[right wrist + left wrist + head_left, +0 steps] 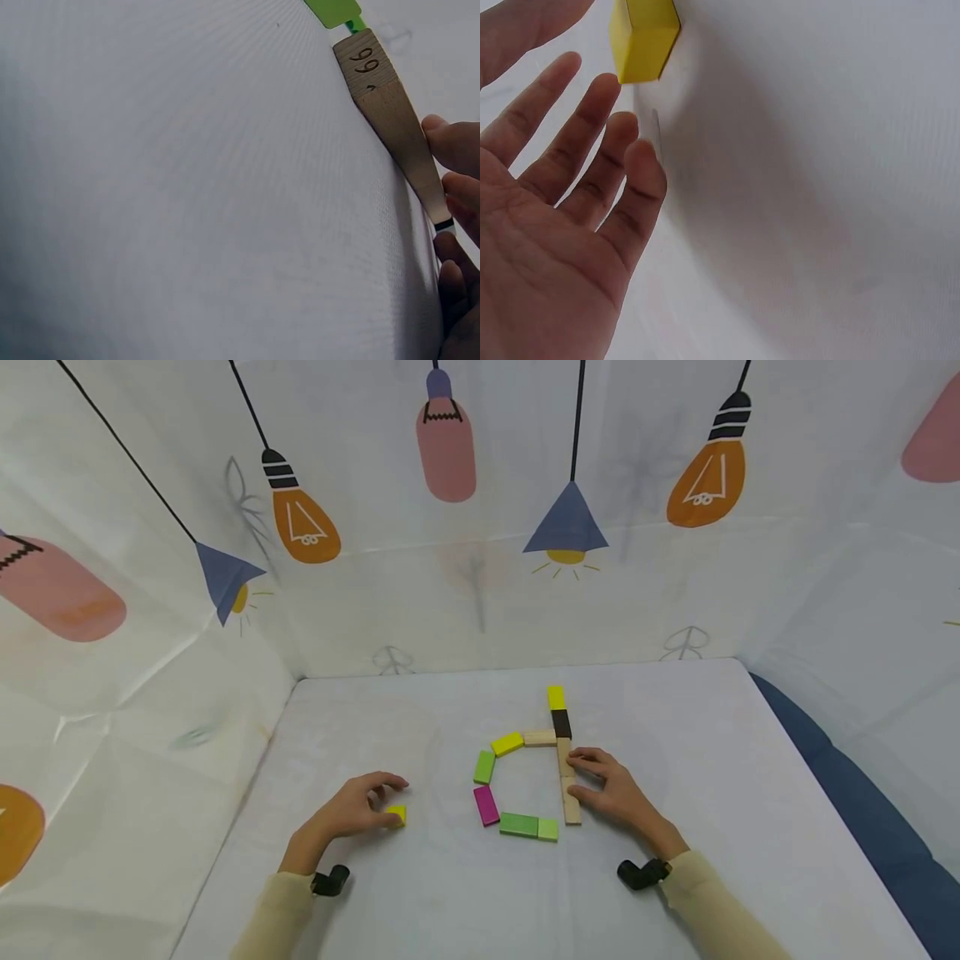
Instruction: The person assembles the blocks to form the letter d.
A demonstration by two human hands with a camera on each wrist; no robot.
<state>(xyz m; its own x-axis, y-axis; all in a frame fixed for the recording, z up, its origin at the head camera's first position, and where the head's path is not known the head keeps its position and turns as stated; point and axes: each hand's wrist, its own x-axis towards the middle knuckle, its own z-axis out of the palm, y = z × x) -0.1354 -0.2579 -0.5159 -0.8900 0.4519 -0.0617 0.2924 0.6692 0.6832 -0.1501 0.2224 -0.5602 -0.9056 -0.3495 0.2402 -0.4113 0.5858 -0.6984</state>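
On the left of the white table a yellow block (397, 815) stands by the thumb of my left hand (356, 807). The left wrist view has that hand's fingers spread and loosely bent, with the block just beyond the fingertips. My right hand (609, 789) rests its fingertips along the right side of two plain wooden blocks (572, 806) laid end to end. One wooden block (641, 41) is not seen there; only yellow shows. In the right wrist view the wooden block (397, 127) bears dark printed marks, and fingertips (454, 142) touch its side.
Above the wooden column lie a black block (561, 723) and a yellow one (556, 697). A curve of blocks bends left: wooden (540, 738), yellow (507, 743), green (484, 767), magenta (486, 806), green (518, 825), light green (548, 830). Lamp-printed white cloth (480, 577) surrounds the table.
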